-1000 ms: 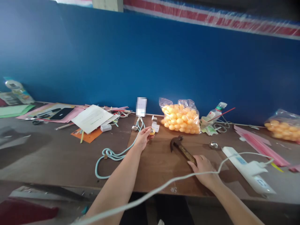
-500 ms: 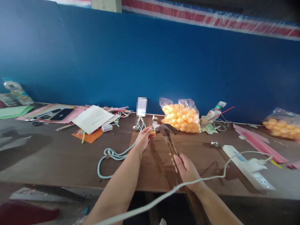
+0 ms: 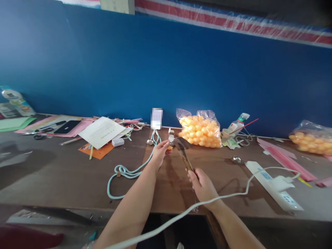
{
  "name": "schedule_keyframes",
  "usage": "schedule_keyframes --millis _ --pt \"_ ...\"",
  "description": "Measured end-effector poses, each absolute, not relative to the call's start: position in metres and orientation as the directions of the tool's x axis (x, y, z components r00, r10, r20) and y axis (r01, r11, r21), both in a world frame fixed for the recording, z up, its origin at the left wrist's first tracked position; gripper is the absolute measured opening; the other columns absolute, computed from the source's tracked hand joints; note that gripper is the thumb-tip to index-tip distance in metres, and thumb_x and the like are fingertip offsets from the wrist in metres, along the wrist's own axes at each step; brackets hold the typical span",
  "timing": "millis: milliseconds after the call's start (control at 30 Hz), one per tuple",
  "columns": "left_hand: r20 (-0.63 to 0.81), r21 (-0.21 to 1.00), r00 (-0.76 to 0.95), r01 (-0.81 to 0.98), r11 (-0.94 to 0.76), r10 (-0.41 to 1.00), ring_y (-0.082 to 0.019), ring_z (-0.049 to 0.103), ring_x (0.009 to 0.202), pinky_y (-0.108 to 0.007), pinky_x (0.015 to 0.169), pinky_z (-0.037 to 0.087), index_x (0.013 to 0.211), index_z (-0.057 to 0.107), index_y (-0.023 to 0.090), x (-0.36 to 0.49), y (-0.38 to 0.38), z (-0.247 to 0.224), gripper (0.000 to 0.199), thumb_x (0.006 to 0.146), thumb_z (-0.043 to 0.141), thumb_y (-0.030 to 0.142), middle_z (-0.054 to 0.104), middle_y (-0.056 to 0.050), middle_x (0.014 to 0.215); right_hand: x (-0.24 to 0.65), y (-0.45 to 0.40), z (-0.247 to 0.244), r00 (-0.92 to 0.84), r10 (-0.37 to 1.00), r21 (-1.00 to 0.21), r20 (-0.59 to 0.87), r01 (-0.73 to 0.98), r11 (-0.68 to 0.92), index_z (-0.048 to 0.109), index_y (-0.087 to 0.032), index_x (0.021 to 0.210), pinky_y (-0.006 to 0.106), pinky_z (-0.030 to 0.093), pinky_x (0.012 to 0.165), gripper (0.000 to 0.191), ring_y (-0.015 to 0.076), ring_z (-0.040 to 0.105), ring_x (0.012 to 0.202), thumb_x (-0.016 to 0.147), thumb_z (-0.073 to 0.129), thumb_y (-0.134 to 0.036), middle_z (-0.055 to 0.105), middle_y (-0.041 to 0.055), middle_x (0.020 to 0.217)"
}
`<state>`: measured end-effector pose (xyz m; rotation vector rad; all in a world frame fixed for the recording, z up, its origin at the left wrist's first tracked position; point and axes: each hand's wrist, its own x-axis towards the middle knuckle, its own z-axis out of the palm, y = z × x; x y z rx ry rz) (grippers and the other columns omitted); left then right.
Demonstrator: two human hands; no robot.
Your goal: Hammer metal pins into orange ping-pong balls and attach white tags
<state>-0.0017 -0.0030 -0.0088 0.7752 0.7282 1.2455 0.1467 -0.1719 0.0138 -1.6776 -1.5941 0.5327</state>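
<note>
My right hand (image 3: 201, 185) is wrapped round the wooden handle of a claw hammer (image 3: 185, 158), its worn metal head up and to the left. My left hand (image 3: 161, 153) pinches a small yellow-orange ball (image 3: 170, 147) between its fingertips, partly hidden by the fingers. The hammer's face is right beside that ball; whether they touch I cannot tell. Just behind the fingertips stands a small white box (image 3: 171, 132). A clear bag of yellow-orange balls (image 3: 200, 130) sits behind the hammer head.
A pale blue cord (image 3: 127, 172) loops left of my left forearm. A white power strip (image 3: 272, 185) lies at the right, its cable crossing in front of my right arm. Shiny metal pieces rest near the cord and the strip. Papers (image 3: 101, 132) and a dark phone (image 3: 67, 127) lie left.
The hammer head has moved slightly left and down, closer over the ball. My right hand has shifted a little left. My left hand keeps its pinch in nearly the same place.
</note>
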Motion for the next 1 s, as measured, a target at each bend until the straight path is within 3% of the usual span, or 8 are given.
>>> schedule_keyframes --millis 233,333,467,567,667,833,900,1000 --pt "-0.091 0.829 0.143 -0.537 0.155 0.985 -0.01 0.061 0.056 -0.023 0.057 0.052 0.095 0.069 0.01 -0.004 -0.002 -0.009 0.036 0.069 0.078 0.032 0.066 -0.004 0.073 0.157 -0.174 0.016 0.122 0.953 -0.645 0.276 0.759 0.089 0.052 -0.021 0.081 0.03 0.044 0.063 0.034 0.0196 0.059 0.07 0.094 0.035 -0.048 0.061 0.0055 0.075" --pt "-0.157 0.814 0.049 -0.559 0.158 0.986 -0.009 0.06 0.054 -0.022 0.055 0.052 0.095 0.068 0.009 -0.006 0.0 -0.007 0.032 0.072 0.075 0.031 0.065 -0.004 0.071 0.179 -0.178 0.015 0.102 0.939 -0.486 0.328 0.871 0.074 0.053 -0.021 0.083 0.031 0.044 0.068 0.031 0.021 0.059 0.076 0.094 0.038 -0.046 0.061 0.0069 0.081" --pt "-0.2 0.805 -0.05 -0.578 0.135 0.979 -0.008 0.06 0.054 -0.021 0.055 0.051 0.096 0.066 0.009 -0.008 0.003 -0.004 0.03 0.075 0.072 0.03 0.066 -0.005 0.075 0.218 -0.179 0.006 0.123 0.954 -0.203 0.272 0.977 -0.068 0.057 -0.017 0.101 0.035 0.044 0.074 0.026 0.0259 0.06 0.09 0.092 0.044 -0.038 0.061 0.011 0.096" --pt "-0.193 0.812 -0.087 -0.573 0.11 0.977 -0.008 0.061 0.054 -0.021 0.056 0.052 0.097 0.066 0.011 -0.009 0.005 -0.005 0.029 0.076 0.071 0.029 0.066 -0.005 0.076 0.243 -0.176 -0.001 0.177 0.965 0.005 0.193 0.983 -0.182 0.059 -0.016 0.103 0.036 0.044 0.073 0.025 0.0282 0.06 0.091 0.092 0.047 -0.035 0.06 0.0122 0.096" --pt "-0.176 0.821 -0.114 -0.566 0.081 0.978 -0.009 0.061 0.054 -0.022 0.055 0.052 0.097 0.066 0.011 -0.009 0.006 -0.007 0.027 0.077 0.069 0.029 0.065 -0.004 0.075 0.259 -0.175 -0.008 0.188 0.968 0.115 0.165 0.971 -0.209 0.06 -0.014 0.102 0.037 0.043 0.074 0.026 0.0287 0.06 0.09 0.091 0.049 -0.034 0.06 0.0132 0.094" --pt "-0.162 0.835 -0.126 -0.546 0.068 0.979 -0.009 0.061 0.055 -0.021 0.054 0.051 0.099 0.065 0.011 -0.008 0.005 -0.007 0.03 0.077 0.068 0.031 0.065 -0.005 0.076 0.267 -0.176 -0.006 0.219 0.967 0.102 0.129 0.967 -0.233 0.062 -0.014 0.105 0.038 0.045 0.076 0.027 0.0295 0.061 0.091 0.09 0.051 -0.034 0.061 0.0137 0.096" --pt "-0.157 0.844 -0.131 -0.533 0.064 0.979 -0.009 0.062 0.056 -0.02 0.053 0.05 0.1 0.065 0.011 -0.008 0.004 -0.006 0.031 0.077 0.069 0.032 0.066 -0.005 0.077 0.26 -0.173 0.004 0.207 0.965 0.033 0.161 0.976 -0.214 0.062 -0.017 0.108 0.039 0.045 0.079 0.028 0.0295 0.061 0.094 0.088 0.054 -0.034 0.062 0.0132 0.102" --pt "-0.142 0.861 -0.144 -0.506 0.05 0.979 -0.009 0.062 0.056 -0.019 0.052 0.05 0.102 0.065 0.011 -0.008 0.004 -0.007 0.034 0.076 0.069 0.033 0.066 -0.005 0.079 0.237 -0.155 0.023 0.084 0.941 -0.126 0.328 0.991 -0.044 0.063 -0.022 0.11 0.037 0.044 0.088 0.027 0.0262 0.058 0.103 0.089 0.051 -0.034 0.061 0.0096 0.113"
